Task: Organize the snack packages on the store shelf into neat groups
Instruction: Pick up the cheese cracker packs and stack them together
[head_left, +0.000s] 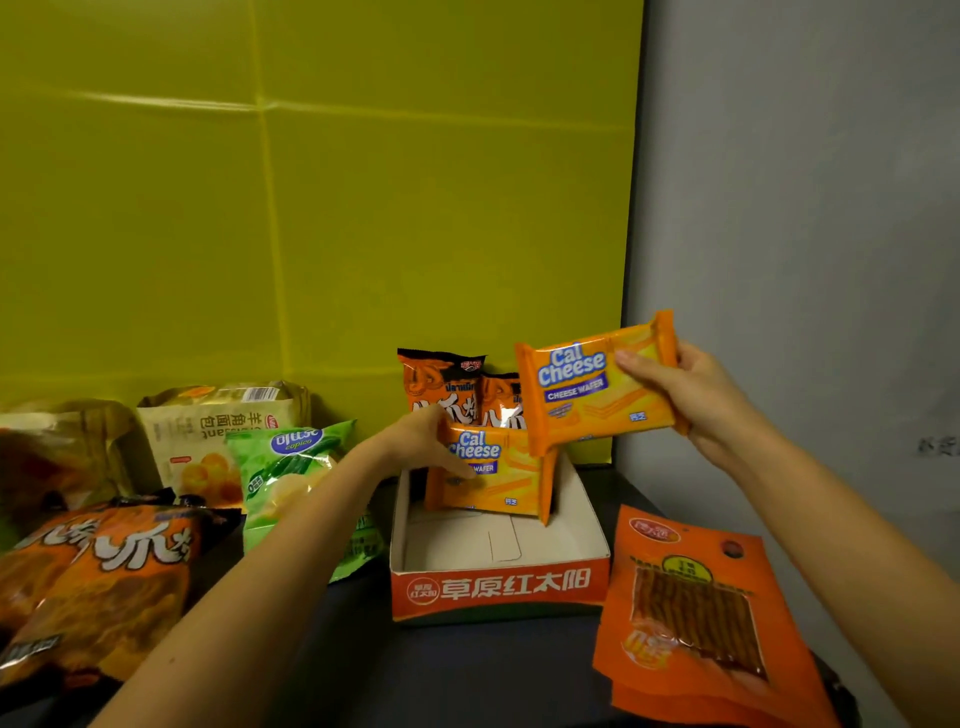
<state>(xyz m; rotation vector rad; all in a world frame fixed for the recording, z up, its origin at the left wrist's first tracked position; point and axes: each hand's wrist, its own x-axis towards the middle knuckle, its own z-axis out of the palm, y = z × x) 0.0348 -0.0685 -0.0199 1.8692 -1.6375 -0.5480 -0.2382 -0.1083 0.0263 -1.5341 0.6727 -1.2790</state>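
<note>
So the left hand (421, 441) is gripping the lower Cal Cheese pack (498, 483) by its left edge, standing it upright at the far end of the open cardboard tray (498, 587). The right hand (691, 395) is gripping the upper Cal Cheese pack (587, 389) by its right end, holding it in the air over the tray's far right corner. Two orange-black snack bags (441, 384) are standing just behind the tray. A green chip bag (280, 467) is sitting to the left, and an orange stick pouch (691, 613) is lying flat on the right.
</note>
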